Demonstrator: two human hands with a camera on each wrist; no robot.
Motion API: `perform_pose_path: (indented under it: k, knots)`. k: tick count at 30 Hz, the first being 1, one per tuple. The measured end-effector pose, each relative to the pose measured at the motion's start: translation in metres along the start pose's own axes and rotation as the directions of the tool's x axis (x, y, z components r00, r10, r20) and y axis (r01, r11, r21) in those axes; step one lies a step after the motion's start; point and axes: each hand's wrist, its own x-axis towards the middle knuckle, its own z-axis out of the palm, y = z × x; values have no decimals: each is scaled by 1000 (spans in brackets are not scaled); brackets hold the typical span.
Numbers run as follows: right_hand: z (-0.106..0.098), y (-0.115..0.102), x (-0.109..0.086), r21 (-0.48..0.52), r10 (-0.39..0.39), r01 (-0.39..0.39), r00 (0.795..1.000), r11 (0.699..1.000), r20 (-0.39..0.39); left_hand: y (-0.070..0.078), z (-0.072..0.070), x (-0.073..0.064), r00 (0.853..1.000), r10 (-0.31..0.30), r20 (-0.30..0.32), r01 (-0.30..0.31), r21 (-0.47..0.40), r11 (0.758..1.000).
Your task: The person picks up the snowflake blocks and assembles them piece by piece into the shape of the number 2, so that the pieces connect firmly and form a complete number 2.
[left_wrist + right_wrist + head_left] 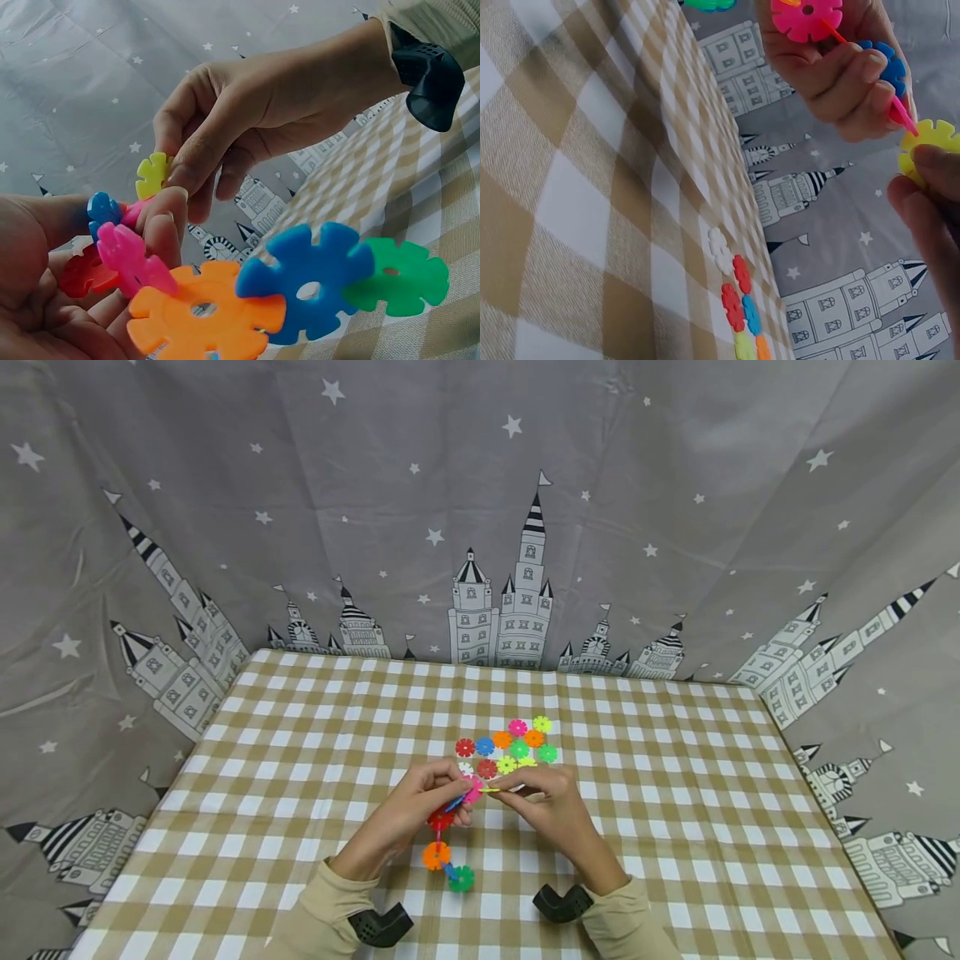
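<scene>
A chain of flower-shaped plastic discs hangs from my left hand (416, 802), which grips it near its upper end. Down the chain come a red disc (441, 819), a pink disc (133, 259), an orange disc (206, 311), a blue disc (304, 281) and a green disc (409, 279). Above the red one, another blue disc (103, 214) and another pink disc (472, 789) lie by the left fingers. Between thumb and forefinger, my right hand (551, 797) pinches a yellow disc (930, 139). Its edge meets the upper pink disc; how deep the slots engage is hidden.
Beyond the hands, several loose discs lie on the checked tablecloth (300, 735), among them a red disc (465, 747), a blue disc (484, 747) and a white disc (721, 250). A grey curtain (375, 485) with printed castles stands behind the table.
</scene>
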Motion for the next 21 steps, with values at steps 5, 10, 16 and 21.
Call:
perform_pose_path:
  k: [5,10,16,21]
  knots:
    - [4,3,-1,19,-14,15,999,1000,-40,-1,0,0,1000,8,-11,-8,-8,1000]
    - [7,2,-2,95,25,-18,997,995,-67,-2,0,0,1000,6,-4,-6,-17,1000]
    - [8,0,-3,147,96,-87,994,985,-54,0,-1,1,1000,9,22,-9,-8,1000]
    - [5,4,-3,138,128,-129,992,982,17,2,-1,1,1000,-21,9,21,8,1000]
